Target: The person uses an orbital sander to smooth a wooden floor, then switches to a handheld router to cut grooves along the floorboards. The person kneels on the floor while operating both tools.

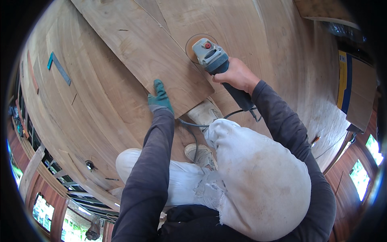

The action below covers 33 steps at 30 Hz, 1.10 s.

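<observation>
Grinder (215, 58) sits in right hand (237, 76), disc (194, 43) seemingly spinning.

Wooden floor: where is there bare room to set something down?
Bare patches lie on the left, between the metal square and the loose board, and on the right, between the grinder and the cardboard box. It is crowded near the middle, where the left hand, right hand, cord and shoes sit close together.

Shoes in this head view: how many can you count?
2: the upper shoe is at the near end of the wooden board; the lower shoe has a dark cord across it. Both are partly hidden.
</observation>
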{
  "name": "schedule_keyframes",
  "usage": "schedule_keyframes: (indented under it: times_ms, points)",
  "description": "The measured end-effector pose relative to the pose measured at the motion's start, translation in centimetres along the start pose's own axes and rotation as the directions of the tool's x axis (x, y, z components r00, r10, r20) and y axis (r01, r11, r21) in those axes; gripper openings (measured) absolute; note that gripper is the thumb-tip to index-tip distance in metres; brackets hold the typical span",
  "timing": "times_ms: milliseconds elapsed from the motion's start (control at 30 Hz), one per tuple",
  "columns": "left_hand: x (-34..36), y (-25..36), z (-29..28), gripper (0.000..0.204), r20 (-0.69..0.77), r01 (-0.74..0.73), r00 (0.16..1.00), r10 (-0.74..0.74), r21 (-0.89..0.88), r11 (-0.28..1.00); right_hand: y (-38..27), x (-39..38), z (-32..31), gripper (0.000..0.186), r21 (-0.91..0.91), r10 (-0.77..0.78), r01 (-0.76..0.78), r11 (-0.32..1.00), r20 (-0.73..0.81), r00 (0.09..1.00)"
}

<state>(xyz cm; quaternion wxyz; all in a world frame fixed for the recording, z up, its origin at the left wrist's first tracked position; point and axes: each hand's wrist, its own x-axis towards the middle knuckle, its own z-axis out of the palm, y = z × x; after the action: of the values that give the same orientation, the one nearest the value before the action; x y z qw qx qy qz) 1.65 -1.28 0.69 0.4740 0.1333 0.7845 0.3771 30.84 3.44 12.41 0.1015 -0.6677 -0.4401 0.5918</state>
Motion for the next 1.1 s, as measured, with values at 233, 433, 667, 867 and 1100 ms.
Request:
schedule_keyframes:
  times_ms: [233,433,667,867,1100]
  points:
    - [-0.4,0.1,-0.1,0.085,-0.001,0.029,1.000,-0.029,0.060,0.998,-0.5,0.4,-0.2,0.055,0.001,0.000,0.000,1.000,0.021,1.000]
    - [-1.0,0.5,-0.3,0.095,-0.010,-0.036,0.999,0.038,0.168,0.985,-0.7,0.8,-0.3,0.056,-0.010,-0.008,0.008,1.000,0.017,1.000]
    - [-1.2,0.2,-0.5,0.100,-0.030,-0.015,0.999,0.022,0.224,0.974,-0.9,1.3,-0.3,0.041,-0.049,0.003,-0.003,0.999,-0.003,1.000]
    - [0.4,-2.1,0.0,0.083,0.034,0.019,0.999,-0.019,0.009,1.000,-0.7,1.8,-0.3,0.041,-0.055,0.000,0.000,0.998,-0.006,1.000]
    - [0.9,-2.3,0.1,0.077,0.026,0.018,0.999,-0.018,-0.009,1.000,-1.3,2.3,-0.6,0.042,-0.066,-0.012,0.012,0.998,0.003,1.000]
